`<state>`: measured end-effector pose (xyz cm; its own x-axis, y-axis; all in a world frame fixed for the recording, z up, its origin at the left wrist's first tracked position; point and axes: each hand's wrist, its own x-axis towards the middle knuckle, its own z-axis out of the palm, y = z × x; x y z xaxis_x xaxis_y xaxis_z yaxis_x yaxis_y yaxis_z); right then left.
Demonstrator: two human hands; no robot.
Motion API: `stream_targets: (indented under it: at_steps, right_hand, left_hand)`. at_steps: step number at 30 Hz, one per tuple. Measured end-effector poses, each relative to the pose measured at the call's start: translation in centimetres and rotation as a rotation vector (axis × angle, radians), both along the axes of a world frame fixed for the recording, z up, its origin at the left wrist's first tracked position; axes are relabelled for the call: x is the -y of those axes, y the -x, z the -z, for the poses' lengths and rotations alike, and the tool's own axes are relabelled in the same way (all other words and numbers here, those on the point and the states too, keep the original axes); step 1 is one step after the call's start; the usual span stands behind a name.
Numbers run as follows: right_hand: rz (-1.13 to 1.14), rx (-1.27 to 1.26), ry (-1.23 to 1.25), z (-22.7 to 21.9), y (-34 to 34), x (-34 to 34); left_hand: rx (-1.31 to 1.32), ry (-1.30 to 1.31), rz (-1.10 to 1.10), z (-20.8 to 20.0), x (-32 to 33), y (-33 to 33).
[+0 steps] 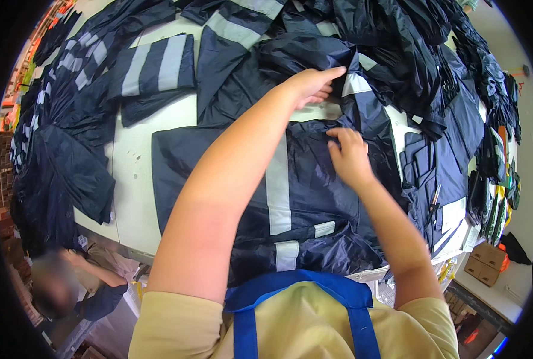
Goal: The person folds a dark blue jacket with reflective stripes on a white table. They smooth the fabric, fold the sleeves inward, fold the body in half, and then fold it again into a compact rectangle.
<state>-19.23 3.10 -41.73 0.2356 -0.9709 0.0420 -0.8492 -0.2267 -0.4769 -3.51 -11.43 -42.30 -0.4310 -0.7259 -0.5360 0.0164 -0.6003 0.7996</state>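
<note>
A dark navy garment (224, 173) with pale grey reflective strips lies spread on the white table in front of me. My left hand (313, 87) reaches over it, index finger stretched to the right and other fingers curled. Its fingertips are at the edge of a bunched navy sleeve-like piece (357, 99) with a pale band, and appear to pinch it. My right hand (349, 152) rests on the spread garment's upper right part, thumb and index finger apart, the other fingers bent down onto the cloth.
A folded navy piece with two pale strips (157, 66) lies at the far left. Heaps of navy garments (392, 36) cover the far side. Thin scissors-like tool (435, 197) lies at right. A person (99, 287) is at lower left; a cardboard box (485, 263) stands lower right.
</note>
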Motion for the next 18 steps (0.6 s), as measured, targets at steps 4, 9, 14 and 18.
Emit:
stream_targets:
  at_steps: [4, 9, 14, 18]
  right_hand:
    - [0.016, 0.138, 0.081, 4.2, 2.8, -2.8]
    - [0.002, 0.393, -0.012, 5.3, 6.0, -2.2]
    - [0.088, -0.05, -0.065, 13.4, 9.6, -4.9]
    - [-0.007, -0.253, -0.243, 13.7, 8.9, -5.1]
  left_hand:
    - [-0.344, 0.043, -0.083, -2.9, 1.8, 6.9]
    - [-0.349, 0.257, 0.149, -8.2, 0.2, 4.9]
    - [0.443, 0.37, 0.625, -10.5, -4.0, -8.8]
    - [1.051, 0.748, 0.829, -3.2, -9.4, -17.7]
